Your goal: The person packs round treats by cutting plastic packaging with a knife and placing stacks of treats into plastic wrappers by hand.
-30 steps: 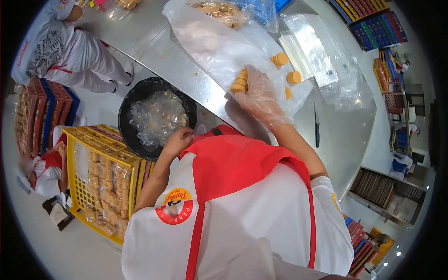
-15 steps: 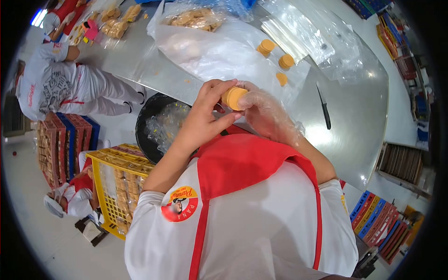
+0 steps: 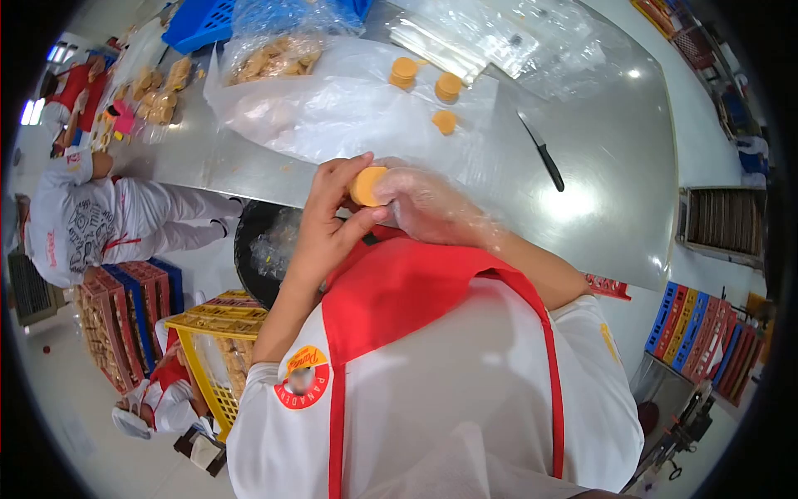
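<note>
Between both hands, in front of my red apron, is a short stack of round yellow cookies (image 3: 366,188). My bare left hand (image 3: 329,206) closes on it from the left, thumb below and fingers above. From the right my right hand (image 3: 420,202), in a clear plastic glove, grips the same stack, its fingertips on the cookies' edge. Beyond them on a white plastic sheet (image 3: 332,125) stand a stack of cookies (image 3: 403,73), another stack (image 3: 448,86) and a smaller pile (image 3: 444,123). A knife (image 3: 544,155) with a black handle lies on the metal table to the right.
A clear bag of cookies (image 3: 274,60) and a blue crate (image 3: 198,27) are at the back. Clear plastic bags (image 3: 532,37) lie back right. A black bin (image 3: 249,241) and yellow crate (image 3: 220,323) stand left. A co-worker (image 3: 83,208) stands at the left; others are nearby.
The view has shifted, so the table things sit further left and higher. Both hands still hold the cookie stack, which now shows its flat round face more toward me.
</note>
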`<state>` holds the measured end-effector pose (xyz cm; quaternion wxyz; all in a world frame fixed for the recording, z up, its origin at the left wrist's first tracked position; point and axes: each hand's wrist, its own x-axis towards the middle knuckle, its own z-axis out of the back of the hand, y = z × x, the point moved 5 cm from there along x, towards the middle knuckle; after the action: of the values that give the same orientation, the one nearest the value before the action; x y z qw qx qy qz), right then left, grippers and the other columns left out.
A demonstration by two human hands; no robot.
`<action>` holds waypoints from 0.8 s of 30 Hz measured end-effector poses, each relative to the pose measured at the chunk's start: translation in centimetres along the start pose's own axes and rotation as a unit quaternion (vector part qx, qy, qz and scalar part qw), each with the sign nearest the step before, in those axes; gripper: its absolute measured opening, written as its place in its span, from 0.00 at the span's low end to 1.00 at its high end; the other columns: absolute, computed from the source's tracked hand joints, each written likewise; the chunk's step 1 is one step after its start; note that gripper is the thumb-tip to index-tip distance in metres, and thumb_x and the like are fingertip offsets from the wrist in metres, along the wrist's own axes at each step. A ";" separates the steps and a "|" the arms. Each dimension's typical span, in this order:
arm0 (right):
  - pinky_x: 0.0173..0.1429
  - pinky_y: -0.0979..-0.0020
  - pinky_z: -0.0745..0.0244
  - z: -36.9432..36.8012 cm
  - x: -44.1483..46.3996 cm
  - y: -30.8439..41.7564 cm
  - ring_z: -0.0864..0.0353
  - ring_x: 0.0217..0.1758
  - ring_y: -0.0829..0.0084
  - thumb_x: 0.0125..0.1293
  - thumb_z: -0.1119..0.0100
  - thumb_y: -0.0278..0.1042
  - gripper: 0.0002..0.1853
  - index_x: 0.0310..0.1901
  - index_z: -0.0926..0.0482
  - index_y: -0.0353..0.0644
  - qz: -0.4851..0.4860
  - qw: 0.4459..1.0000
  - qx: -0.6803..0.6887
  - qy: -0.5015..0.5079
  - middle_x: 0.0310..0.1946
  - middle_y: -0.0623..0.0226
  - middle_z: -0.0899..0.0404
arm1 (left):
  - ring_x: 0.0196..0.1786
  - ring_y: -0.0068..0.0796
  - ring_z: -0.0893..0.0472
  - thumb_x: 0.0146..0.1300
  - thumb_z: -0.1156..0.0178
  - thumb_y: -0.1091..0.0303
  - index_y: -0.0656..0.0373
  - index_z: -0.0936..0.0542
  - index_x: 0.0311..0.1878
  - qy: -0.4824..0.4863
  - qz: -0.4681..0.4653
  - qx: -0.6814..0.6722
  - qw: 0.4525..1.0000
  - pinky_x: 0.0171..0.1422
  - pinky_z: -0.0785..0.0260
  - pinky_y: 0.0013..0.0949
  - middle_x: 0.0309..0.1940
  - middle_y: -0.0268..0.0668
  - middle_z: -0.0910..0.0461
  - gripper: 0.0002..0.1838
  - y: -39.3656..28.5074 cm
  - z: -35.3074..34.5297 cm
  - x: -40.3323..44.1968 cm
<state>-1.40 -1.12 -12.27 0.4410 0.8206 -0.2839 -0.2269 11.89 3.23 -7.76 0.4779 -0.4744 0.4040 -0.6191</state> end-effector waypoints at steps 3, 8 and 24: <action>0.59 0.66 0.29 0.2 -0.1 -0.4 0.27 0.54 0.70 0.62 0.46 0.33 0.20 0.55 0.29 0.37 -0.055 0.998 0.014 0.019 0.52 0.62 0.28 | 0.50 0.27 0.23 0.58 0.28 0.68 0.54 0.26 0.66 0.000 0.004 -0.019 1.000 0.47 0.26 0.26 0.56 0.39 0.30 0.32 0.3 -0.2 -0.2; 0.55 0.69 0.30 -0.8 -1.1 2.5 0.29 0.50 0.72 0.64 0.44 0.37 0.22 0.58 0.30 0.37 -0.090 0.985 -0.147 0.015 0.50 0.63 0.28 | 0.52 0.27 0.23 0.59 0.28 0.69 0.56 0.25 0.65 0.002 0.001 -0.032 1.000 0.48 0.26 0.26 0.57 0.38 0.30 0.30 0.3 -0.2 -0.1; 0.49 0.70 0.24 6.8 -7.5 5.9 0.21 0.46 0.74 0.69 0.40 0.38 0.18 0.58 0.22 0.43 0.045 0.910 -0.256 -0.324 0.50 0.66 0.20 | 0.53 0.22 0.23 0.62 0.34 0.79 0.57 0.28 0.66 -0.010 0.080 -0.211 0.974 0.54 0.28 0.27 0.61 0.34 0.32 0.28 1.1 0.1 -0.7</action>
<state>-12.72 -2.79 -9.80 0.5294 0.5476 -0.3804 -0.5246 12.30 3.64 -8.92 0.4189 -0.5367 0.5571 -0.4755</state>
